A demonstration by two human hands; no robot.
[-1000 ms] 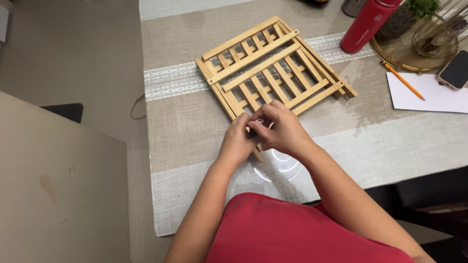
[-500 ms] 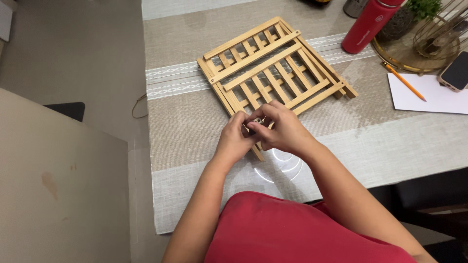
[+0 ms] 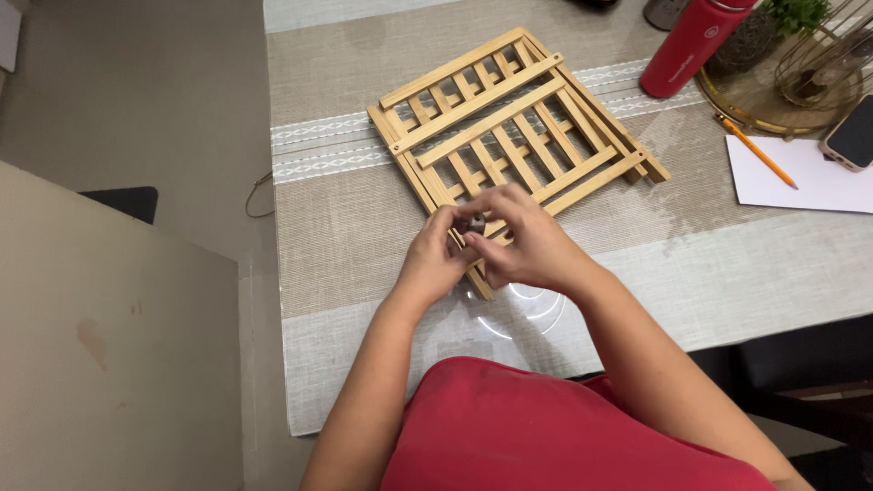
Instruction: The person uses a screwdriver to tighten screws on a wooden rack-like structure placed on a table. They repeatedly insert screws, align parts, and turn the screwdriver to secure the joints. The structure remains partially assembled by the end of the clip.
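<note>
Nearest the camera, a red garment [image 3: 564, 436] is seen at the bottom edge, with both forearms reaching forward from it over the table [image 3: 364, 364].

Left hand [image 3: 435, 262]: fingers curled inward and pressed toward the right hand, thumb and fingertips meeting it at a small dark object [image 3: 476, 223]. Whether that object is pinched by the left hand as well cannot be told.

Right hand [image 3: 527, 244]: fingers bent and drawn together, the small dark object held at the fingertips. The object is too small for its kind to be made out.

Both hands are placed over the near corner of a folded wooden slatted rack [image 3: 509, 136], touching or just above its near rail. The rack lies flat on a woven table runner [image 3: 355, 227], directly beyond the hands. Its long rails run from near left to far right, so that the far end points toward the person's right. The near corner is equally close to both hands; the far end is nearer the right hand.

Beyond the rack to the right: a red bottle [image 3: 689, 47] tipped toward the camera, a white sheet of paper [image 3: 800, 177] bearing an orange pencil [image 3: 757, 151], a phone [image 3: 853, 136] on its far edge, and a gold wire basket [image 3: 809, 68], well apart from the hands.
</note>
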